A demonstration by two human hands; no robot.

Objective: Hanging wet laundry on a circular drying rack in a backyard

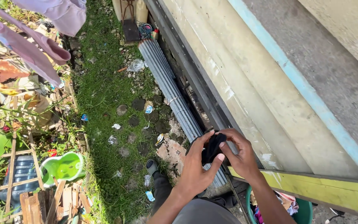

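Sunlit grassy yard (pixel 104 91) strewn with litter and flat stones, roll of corrugated metal sheet (pixel 166 87) along a pale wall (pixel 245 83) with blue stripe, lilac laundry (pixel 42 41) hanging, green plastic tub (pixel 65 166), scrap wood (pixel 34 203)

Hard, direct sunlight illuminates the scene; exposure is bright and colours saturated. The pale wall (pixel 245 79) shows near-glare along its upper face. A dark shadow band lies at the wall base beside the corrugated sheets (pixel 166 83). Focus is sharp across the centre. Wide-angle distortion bends straight lines toward the edges, where detail softens slightly.
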